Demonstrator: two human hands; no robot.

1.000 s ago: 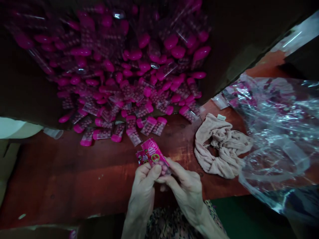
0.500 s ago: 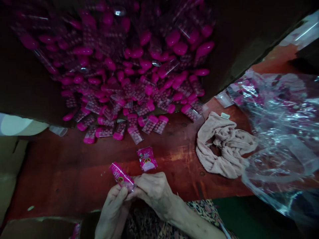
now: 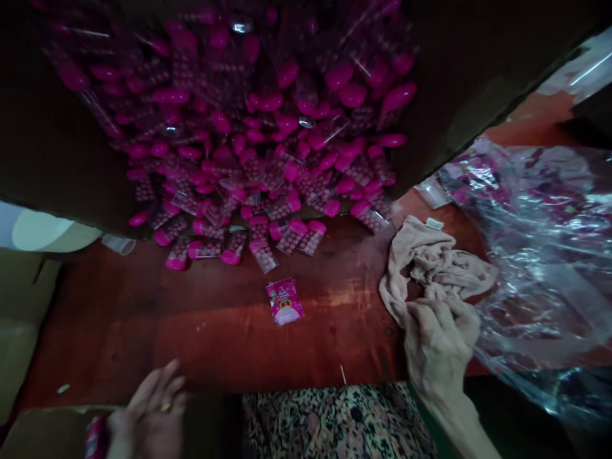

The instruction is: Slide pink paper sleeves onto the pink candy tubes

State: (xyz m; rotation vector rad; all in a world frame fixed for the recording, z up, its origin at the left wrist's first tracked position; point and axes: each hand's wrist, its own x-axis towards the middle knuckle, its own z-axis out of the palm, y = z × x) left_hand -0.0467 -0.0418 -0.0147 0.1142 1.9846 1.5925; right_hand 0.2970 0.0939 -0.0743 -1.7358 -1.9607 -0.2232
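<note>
My left hand [image 3: 155, 408] is at the lower left, palm up and slightly blurred, its fingers apart with a ring on one of them. Beside its wrist, a blurred pink packet [image 3: 97, 438] shows over an open cardboard box [image 3: 52, 433]. On the right, my right hand [image 3: 442, 338] has its fingers curled onto the near side of a crumpled beige cloth [image 3: 415, 245]. A small stack of pink printed labels [image 3: 285, 301] lies on the red tabletop [image 3: 215, 312] between the hands.
A large dark box [image 3: 444, 95] lies open at the back, with many pink-capped clear candy containers [image 3: 291, 236] spilling from it. Clear plastic bags [image 3: 540, 255] cover the right side. A pale round bowl [image 3: 52, 233] and a small clear cup [image 3: 118, 244] are at left.
My hands have separated. The left has let go of the pink-labelled container and moved down left; the right has moved right onto the cloth. The view has shifted slightly.
</note>
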